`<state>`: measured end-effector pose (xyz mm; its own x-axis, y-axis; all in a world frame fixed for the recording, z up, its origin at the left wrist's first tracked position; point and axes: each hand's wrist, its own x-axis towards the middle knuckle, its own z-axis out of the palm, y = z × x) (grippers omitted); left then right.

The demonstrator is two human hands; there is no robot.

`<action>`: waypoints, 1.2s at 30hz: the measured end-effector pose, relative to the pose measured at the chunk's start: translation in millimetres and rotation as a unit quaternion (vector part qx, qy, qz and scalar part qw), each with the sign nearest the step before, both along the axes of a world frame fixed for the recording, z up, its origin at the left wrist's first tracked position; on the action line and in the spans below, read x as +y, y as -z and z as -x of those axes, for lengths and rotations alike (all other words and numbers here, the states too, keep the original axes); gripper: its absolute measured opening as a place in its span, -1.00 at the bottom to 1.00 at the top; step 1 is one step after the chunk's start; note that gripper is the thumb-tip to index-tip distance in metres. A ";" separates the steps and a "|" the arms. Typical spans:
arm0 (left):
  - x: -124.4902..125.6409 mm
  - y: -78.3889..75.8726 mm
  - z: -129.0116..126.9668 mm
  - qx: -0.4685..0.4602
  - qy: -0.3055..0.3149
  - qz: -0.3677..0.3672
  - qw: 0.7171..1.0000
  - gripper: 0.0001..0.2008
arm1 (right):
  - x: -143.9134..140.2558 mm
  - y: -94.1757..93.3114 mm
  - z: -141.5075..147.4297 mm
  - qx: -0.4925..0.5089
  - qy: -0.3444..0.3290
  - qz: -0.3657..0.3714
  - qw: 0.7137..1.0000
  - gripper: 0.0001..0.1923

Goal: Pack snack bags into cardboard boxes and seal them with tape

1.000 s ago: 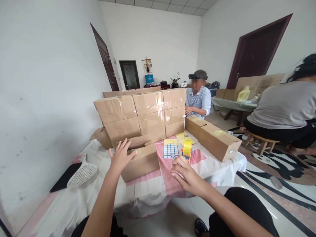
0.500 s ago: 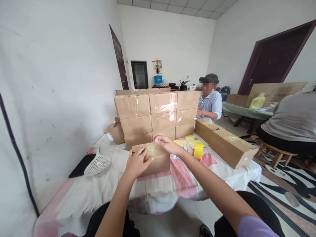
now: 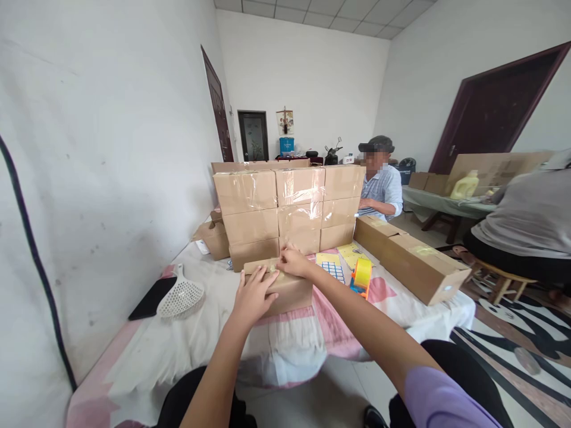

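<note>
A small brown cardboard box lies on the table right in front of me. A shiny, yellowish strip of packing tape shows on its top. My left hand rests on the box's top and near side, its fingers spread out over the cardboard. At the right end of the strip, my right hand is bent into a pinch, low against the top of the box. The fingertips are partly hidden, but the tape appears to run to them. To the right stands an orange tape dispenser with a yellow roll.
Behind the small box rises a stack of taped cartons. Long cartons lie along the right side. A white perforated scoop and a black flat object lie at left. A person sits beyond the table, another at right.
My right hand has come down closer to the box top, its fingers curled in more. My left hand has slid slightly right over the box. The view has shifted a little.
</note>
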<state>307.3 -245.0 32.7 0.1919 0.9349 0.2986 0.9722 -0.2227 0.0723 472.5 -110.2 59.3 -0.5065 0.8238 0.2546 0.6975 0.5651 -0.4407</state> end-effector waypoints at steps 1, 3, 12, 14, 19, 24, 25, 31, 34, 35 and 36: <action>-0.7 0.3 -0.8 -0.002 -0.001 -0.002 1.000 -0.44 | 2.8 -2.6 -1.1 0.004 0.030 0.003 1.000 -0.58; -2.0 0.8 -2.0 -0.006 -0.003 -0.006 1.000 -0.44 | 8.0 -8.0 -6.7 0.032 0.099 0.027 0.994 -0.26; -1.7 1.3 7.6 -0.005 0.069 -0.045 0.997 -0.46 | -55.8 56.8 -86.6 0.214 -0.074 0.112 0.968 0.05; -0.9 1.3 10.7 -0.004 0.099 -0.034 0.995 -0.45 | -73.6 78.8 -95.6 0.230 -0.104 0.092 0.963 0.31; -2.1 4.4 16.4 -0.001 0.141 -0.046 0.989 -0.51 | -101.2 88.3 -100.0 0.252 -0.086 0.013 0.964 0.14; -13.7 2.6 7.5 0.065 0.233 -0.180 0.954 -0.40 | -147.1 65.5 -130.6 0.283 -0.059 -0.002 0.957 0.04; -17.1 1.0 3.6 0.072 0.250 -0.210 0.943 -0.36 | -160.4 60.0 -142.9 0.282 -0.049 -0.008 0.958 0.04; -23.8 -0.4 -6.1 0.011 0.260 -0.320 0.911 -0.31 | -255.1 34.9 -262.0 0.272 0.136 -0.118 0.945 -0.10; -16.9 7.2 -0.3 0.009 0.249 -0.315 0.916 -0.33 | -303.2 35.3 -339.4 0.237 0.303 -0.185 0.904 -0.20; -14.2 10.4 1.6 0.010 0.248 -0.313 0.917 -0.33 | -317.5 37.6 -364.2 0.220 0.353 -0.207 0.885 -0.22; -11.6 13.7 2.9 0.012 0.249 -0.312 0.917 -0.33 | -330.2 40.9 -387.3 0.206 0.398 -0.230 0.864 -0.21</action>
